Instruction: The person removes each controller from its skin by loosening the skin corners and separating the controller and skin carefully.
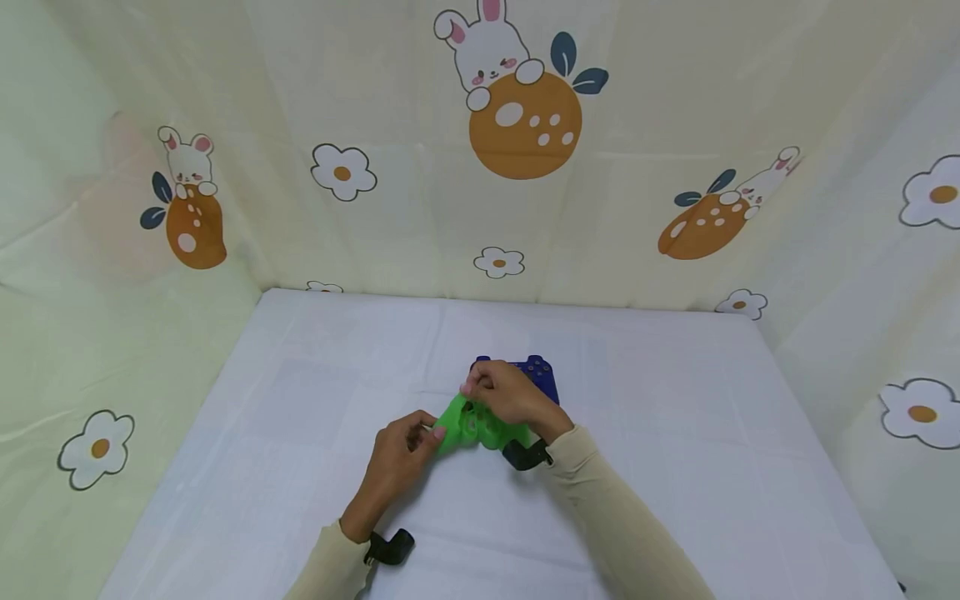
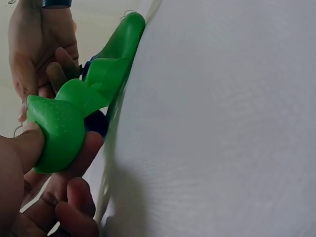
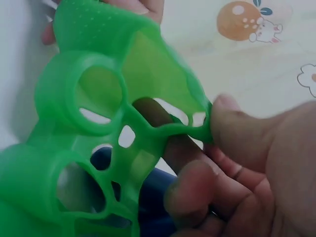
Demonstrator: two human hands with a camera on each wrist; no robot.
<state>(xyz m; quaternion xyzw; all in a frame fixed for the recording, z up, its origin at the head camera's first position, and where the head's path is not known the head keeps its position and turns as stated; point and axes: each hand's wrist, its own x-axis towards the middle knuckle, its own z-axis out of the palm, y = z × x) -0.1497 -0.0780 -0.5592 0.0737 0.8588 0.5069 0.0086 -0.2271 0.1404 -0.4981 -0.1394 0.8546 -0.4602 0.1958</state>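
Note:
A green silicone controller cover (image 1: 452, 417), with cutouts and dotted grips, is between the two hands. My left hand (image 1: 401, 450) pinches one of its grips between thumb and fingers. At the cover's far edge my right hand (image 1: 513, 396) pinches the rim, thumb outside; a finger pokes in through an opening, as the right wrist view shows. The cover (image 3: 106, 29) looks hollow there, its inner wall visible through the holes. Just behind it lies a dark blue game controller (image 1: 543, 379), partly hidden by the right hand and the cover.
A white cloth covers the table (image 1: 322, 383). Behind and at both sides hangs a cream curtain (image 1: 405, 233) printed with rabbits, oranges and flowers. Each wrist wears a black camera mount, the left one (image 1: 392, 547) lying close over the table.

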